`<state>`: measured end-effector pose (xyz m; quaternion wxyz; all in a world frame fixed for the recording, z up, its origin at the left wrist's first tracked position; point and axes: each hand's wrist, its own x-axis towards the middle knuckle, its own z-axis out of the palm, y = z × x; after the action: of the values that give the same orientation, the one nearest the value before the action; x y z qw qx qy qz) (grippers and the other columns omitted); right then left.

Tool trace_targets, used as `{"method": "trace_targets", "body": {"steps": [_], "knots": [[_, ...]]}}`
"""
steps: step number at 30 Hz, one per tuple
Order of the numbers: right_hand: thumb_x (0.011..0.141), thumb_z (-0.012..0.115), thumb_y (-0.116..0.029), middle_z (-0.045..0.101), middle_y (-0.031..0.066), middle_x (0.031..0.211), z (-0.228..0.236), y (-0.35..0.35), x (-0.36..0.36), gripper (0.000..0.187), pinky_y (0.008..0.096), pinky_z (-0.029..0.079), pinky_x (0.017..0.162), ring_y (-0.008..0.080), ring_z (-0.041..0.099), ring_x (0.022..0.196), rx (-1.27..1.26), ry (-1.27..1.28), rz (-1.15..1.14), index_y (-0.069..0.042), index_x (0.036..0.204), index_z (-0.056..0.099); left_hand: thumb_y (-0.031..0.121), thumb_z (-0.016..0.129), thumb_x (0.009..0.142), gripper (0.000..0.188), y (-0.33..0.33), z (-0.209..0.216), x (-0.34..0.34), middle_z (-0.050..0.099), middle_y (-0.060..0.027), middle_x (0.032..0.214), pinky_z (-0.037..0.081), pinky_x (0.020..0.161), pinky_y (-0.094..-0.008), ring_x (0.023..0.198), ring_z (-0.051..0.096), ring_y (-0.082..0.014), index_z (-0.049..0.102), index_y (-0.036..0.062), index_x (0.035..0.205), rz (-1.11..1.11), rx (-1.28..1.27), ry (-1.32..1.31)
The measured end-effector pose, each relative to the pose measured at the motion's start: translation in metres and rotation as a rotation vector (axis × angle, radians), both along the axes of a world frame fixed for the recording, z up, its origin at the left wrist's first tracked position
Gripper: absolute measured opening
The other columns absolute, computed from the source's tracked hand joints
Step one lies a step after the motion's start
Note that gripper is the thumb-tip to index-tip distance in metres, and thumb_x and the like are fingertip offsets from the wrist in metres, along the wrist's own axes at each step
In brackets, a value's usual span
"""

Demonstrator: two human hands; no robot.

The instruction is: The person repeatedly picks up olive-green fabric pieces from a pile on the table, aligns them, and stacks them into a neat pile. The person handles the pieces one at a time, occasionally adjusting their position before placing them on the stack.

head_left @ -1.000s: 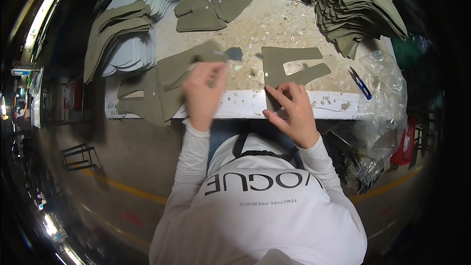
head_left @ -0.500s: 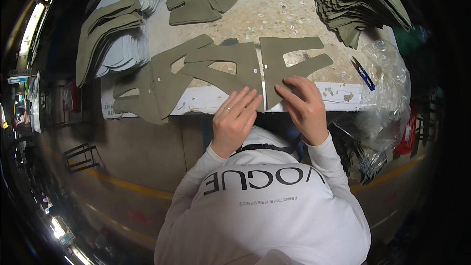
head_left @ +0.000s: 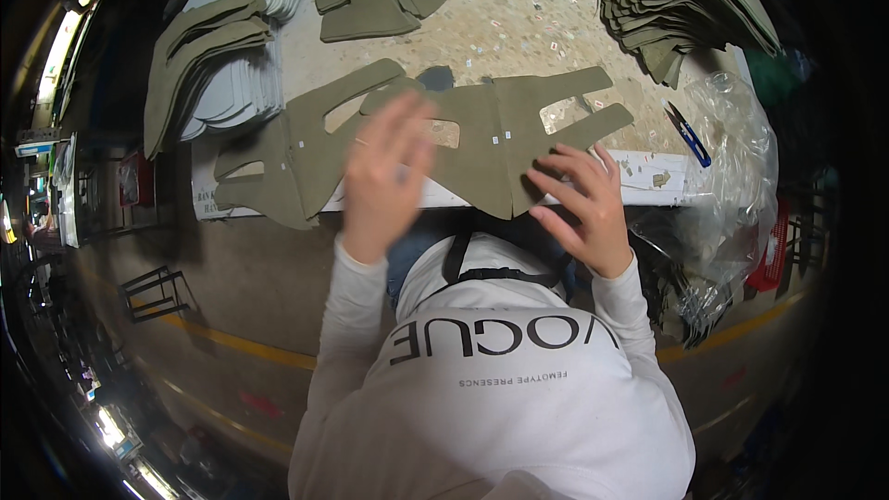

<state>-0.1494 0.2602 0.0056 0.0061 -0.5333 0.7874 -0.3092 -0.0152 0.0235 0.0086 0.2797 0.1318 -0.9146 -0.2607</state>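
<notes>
Two olive-green cut fabric pieces lie edge to edge in front of me, a left piece [head_left: 468, 162] and a right piece [head_left: 523, 143], each with a small white sticker near the seam. My left hand [head_left: 384, 181], smeared by motion, is over the left piece with its fingers stretched out and nothing seen in them. Beside the right piece's lower edge, my right hand [head_left: 588, 208] has its fingers apart and holds nothing. Further left another olive pair [head_left: 301, 162] lies joined edge to edge, its front tip hanging past the table edge. Part of the left piece is hidden behind my left hand.
Olive pieces [head_left: 370, 14] lie at the back. Stacks of olive pieces [head_left: 681, 5] and white pieces [head_left: 227, 97] stand right and left. Blue-handled thread snips [head_left: 690, 141] lie at the right near a clear plastic bag [head_left: 727, 157]. Small stickers and scraps dot the table [head_left: 505, 37].
The gap between the two pieces in front of me has closed. My left hand has lifted off and moved left and away from me; my right hand has shifted slightly right, its fingers spreading.
</notes>
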Motion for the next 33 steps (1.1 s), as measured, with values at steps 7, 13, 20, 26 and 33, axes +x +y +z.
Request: {"method": "trace_targets", "body": {"steps": [7, 13, 20, 26, 33], "knots": [[0.084, 0.072, -0.029, 0.057, 0.0124, 0.126, -0.009, -0.038, -0.001, 0.036, 0.0482, 0.033, 0.108, 0.0315, 0.049, 0.128, -0.031, 0.011, 0.15, -0.01, 0.114, 0.069, 0.02, 0.078, 0.078, 0.023, -0.073, 0.004, -0.019, 0.065, -0.01, 0.086, 0.049, 0.072, -0.0364, 0.08, 0.063, -0.0252, 0.067, 0.0036, 0.09, 0.178, 0.003, -0.194], [0.085, 0.07, -0.021, 0.055, 0.0124, 0.131, -0.014, -0.041, 0.011, 0.04, 0.0456, 0.035, 0.108, 0.0325, 0.047, 0.129, -0.023, -0.013, 0.107, -0.011, 0.123, 0.064, 0.013, 0.078, 0.077, 0.019, -0.062, 0.005, -0.01, 0.063, -0.0089, 0.081, 0.05, 0.07, -0.0343, 0.074, 0.062, -0.0221, 0.064, 0.0027, 0.083, 0.238, 0.27, -0.098], [0.092, 0.062, -0.033, 0.052, 0.0148, 0.136, -0.013, -0.044, 0.005, 0.046, 0.0512, 0.029, 0.112, 0.0341, 0.042, 0.135, -0.001, -0.03, -0.004, -0.008, 0.13, 0.059, 0.023, 0.066, 0.089, 0.053, 0.007, -0.004, -0.021, 0.045, -0.0128, 0.146, 0.03, 0.111, -0.0523, 0.137, 0.039, -0.0363, 0.05, 0.0086, 0.138, -0.036, -0.125, -0.126], [0.095, 0.055, -0.041, 0.034, 0.0119, 0.155, -0.022, -0.05, -0.021, 0.062, 0.0571, 0.023, 0.114, 0.0346, 0.03, 0.143, 0.169, 0.127, -0.103, -0.011, 0.147, 0.041, 0.037, 0.055, 0.096, 0.066, 0.04, -0.025, -0.026, 0.024, -0.0105, 0.161, 0.015, 0.115, -0.0627, 0.148, 0.021, -0.0338, 0.032, 0.0121, 0.153, -0.133, -0.198, -0.407], [0.095, 0.054, -0.043, 0.028, 0.0092, 0.159, -0.009, -0.007, 0.008, 0.065, 0.0577, 0.017, 0.117, 0.0298, 0.023, 0.148, 0.293, -0.034, 0.087, -0.013, 0.15, 0.036, 0.035, 0.055, 0.096, 0.064, 0.042, -0.029, -0.032, 0.026, -0.0109, 0.16, 0.011, 0.115, -0.0641, 0.148, 0.023, -0.0318, 0.035, 0.0118, 0.152, -0.082, -0.207, -0.369]]}}
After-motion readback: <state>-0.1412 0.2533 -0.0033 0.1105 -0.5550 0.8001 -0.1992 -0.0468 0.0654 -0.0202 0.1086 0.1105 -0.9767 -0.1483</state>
